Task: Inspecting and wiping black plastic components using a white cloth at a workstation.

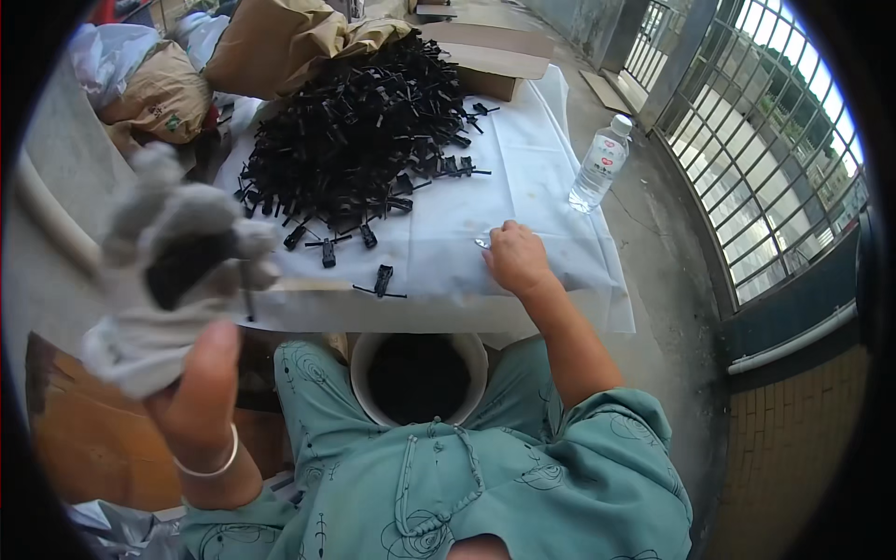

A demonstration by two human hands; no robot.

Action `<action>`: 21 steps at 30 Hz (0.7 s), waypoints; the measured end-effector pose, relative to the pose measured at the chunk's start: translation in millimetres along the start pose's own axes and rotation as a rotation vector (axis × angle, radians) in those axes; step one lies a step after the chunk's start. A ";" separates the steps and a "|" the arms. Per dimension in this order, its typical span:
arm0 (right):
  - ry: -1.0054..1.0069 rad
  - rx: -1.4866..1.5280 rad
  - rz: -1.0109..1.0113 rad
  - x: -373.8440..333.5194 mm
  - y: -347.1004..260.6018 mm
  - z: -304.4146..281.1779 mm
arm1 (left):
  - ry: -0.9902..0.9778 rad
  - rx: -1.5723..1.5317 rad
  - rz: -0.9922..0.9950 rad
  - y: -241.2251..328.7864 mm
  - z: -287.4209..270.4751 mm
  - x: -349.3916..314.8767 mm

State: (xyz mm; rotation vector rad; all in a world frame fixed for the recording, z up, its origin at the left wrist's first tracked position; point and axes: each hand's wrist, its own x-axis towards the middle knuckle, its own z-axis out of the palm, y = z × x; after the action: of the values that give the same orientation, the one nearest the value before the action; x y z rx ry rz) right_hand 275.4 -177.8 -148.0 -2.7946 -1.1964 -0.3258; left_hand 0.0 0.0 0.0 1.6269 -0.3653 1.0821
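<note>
My left hand [201, 252], in a grey-white knitted glove with the thumb bare, is raised left of the table and smeared by motion. Its fingers curl round a black plastic part [191, 266], with a thin dark rod showing below the fingers. On the white-covered table my right hand [518, 257] is bare and closed; a small shiny thing [483, 242] peeks out at its fingertips, too little to name. Ahead lies a big heap of black plastic parts [355, 131], with thin rods on them. One loose black part [384, 280] lies near the table's front edge.
A clear water bottle [600, 165] stands at the table's right edge. Behind the heap are a brown paper bag [271, 47] and an open cardboard box [485, 51]. Between my knees sits a white bucket [364, 387] with dark contents. A barred fence [747, 121] runs along the right.
</note>
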 end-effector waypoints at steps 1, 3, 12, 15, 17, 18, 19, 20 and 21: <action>-0.036 -0.009 0.023 6.9 7.7 19.3 | 0.121 -0.171 -0.313 -30.9 16.5 -7.8; -0.072 0.010 -0.012 11.1 6.4 28.2 | 0.158 -0.460 -0.781 -81.7 8.0 -39.2; -0.133 1.297 -0.153 2.5 -47.3 -9.0 | 0.166 -0.422 -0.931 -143.7 12.9 -69.1; -0.154 1.390 -0.327 -8.2 -70.9 -10.7 | 0.176 -0.407 -0.931 -145.1 22.0 -66.5; -0.158 1.367 -0.366 -13.3 -76.5 5.6 | 0.101 -0.210 -0.916 -146.9 27.2 -69.1; -0.192 1.468 -0.368 -15.6 -77.3 15.8 | 0.095 -0.211 -0.922 -147.0 30.6 -69.3; -0.225 1.568 -0.368 -17.6 -77.5 21.5 | 0.051 -0.135 -0.894 -146.3 34.6 -68.7; -0.229 1.572 -0.361 -19.6 -80.1 21.5 | 0.013 -0.058 -0.865 -144.5 37.4 -70.9; -0.211 1.547 -0.397 -20.9 -82.2 19.4 | 0.012 -0.059 -0.873 -150.6 40.5 -76.9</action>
State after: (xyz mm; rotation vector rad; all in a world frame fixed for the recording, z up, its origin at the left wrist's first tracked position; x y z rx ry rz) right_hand 205.1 -132.6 -172.1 -1.2583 -1.1819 0.6379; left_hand 84.1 -4.2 -152.2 1.4839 0.3127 0.4050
